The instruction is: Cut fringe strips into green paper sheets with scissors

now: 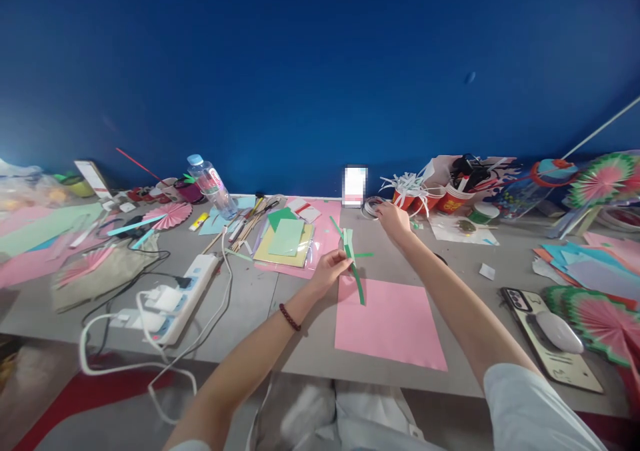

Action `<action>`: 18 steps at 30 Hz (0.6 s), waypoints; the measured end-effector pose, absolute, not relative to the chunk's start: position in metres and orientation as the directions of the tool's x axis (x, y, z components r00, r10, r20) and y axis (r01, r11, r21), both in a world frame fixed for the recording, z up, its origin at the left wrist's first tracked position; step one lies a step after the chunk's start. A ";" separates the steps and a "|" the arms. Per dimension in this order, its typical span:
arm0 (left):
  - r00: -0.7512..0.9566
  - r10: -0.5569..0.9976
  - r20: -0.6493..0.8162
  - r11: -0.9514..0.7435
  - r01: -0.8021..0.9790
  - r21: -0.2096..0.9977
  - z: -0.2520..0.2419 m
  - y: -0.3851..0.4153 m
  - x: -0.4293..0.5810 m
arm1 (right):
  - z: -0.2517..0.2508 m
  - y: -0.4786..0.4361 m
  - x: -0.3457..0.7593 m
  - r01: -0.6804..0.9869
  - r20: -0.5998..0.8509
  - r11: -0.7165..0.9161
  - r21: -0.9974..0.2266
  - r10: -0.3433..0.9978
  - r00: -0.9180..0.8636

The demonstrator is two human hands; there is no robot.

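Meanwhile the left hand (327, 269) pinches green paper strips (351, 254) above the pink sheet (387, 321) while the right hand (393, 219), fingers curled, touches the tape roll (371, 207).

Bare forearms, a bead bracelet, pale clothing

From my feed, both arms are uncovered from the hands back. My left hand (330, 269) has a thin dark-red bead bracelet (290, 318) strung round its wrist. My right hand (393, 219) wears nothing; farther up that arm sits a short, loose, pale grey-white sleeve (530, 408). Light, creased fabric covers my lap (350, 414).
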State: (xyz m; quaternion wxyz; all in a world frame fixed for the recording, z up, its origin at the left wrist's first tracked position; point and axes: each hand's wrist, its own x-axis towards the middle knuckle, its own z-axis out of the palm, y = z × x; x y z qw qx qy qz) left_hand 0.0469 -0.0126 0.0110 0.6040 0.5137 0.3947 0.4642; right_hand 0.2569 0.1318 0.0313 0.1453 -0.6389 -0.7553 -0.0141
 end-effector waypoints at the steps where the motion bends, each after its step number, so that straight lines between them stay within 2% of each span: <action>1: 0.251 0.968 0.022 0.010 -0.126 0.992 0.011 -0.013 0.047 | 0.031 0.131 0.257 0.971 0.251 0.181 -0.155 0.958 -0.139; 3: 0.230 0.966 0.115 -0.112 -0.026 0.993 0.011 -0.015 0.046 | 0.031 0.124 0.258 0.964 0.315 0.217 -0.151 0.935 -0.161; 5: 0.196 0.939 0.284 -0.308 0.107 0.945 0.012 -0.017 0.045 | 0.034 0.110 0.256 0.946 0.397 0.289 -0.148 0.893 -0.211; 7: 0.160 0.869 0.469 -0.495 0.235 0.837 0.014 -0.019 0.043 | 0.039 0.089 0.253 0.923 0.461 0.360 -0.139 0.848 -0.261; 9: 0.137 0.789 0.599 -0.605 0.340 0.719 0.015 -0.020 0.042 | 0.043 0.062 0.248 0.901 0.500 0.411 -0.136 0.814 -0.296; 11: 0.146 0.724 0.674 -0.666 0.404 0.627 0.018 -0.022 0.041 | 0.047 0.033 0.243 0.863 0.534 0.474 -0.174 0.782 -0.322; 14: 0.185 0.633 0.752 -0.743 0.421 0.521 0.028 -0.027 0.041 | 0.052 -0.007 0.233 0.788 0.588 0.540 -0.294 0.752 -0.296; 18: 0.209 0.590 0.780 -0.780 0.398 0.483 0.049 -0.045 0.043 | 0.063 -0.045 0.217 0.683 0.620 0.558 -0.471 0.760 -0.194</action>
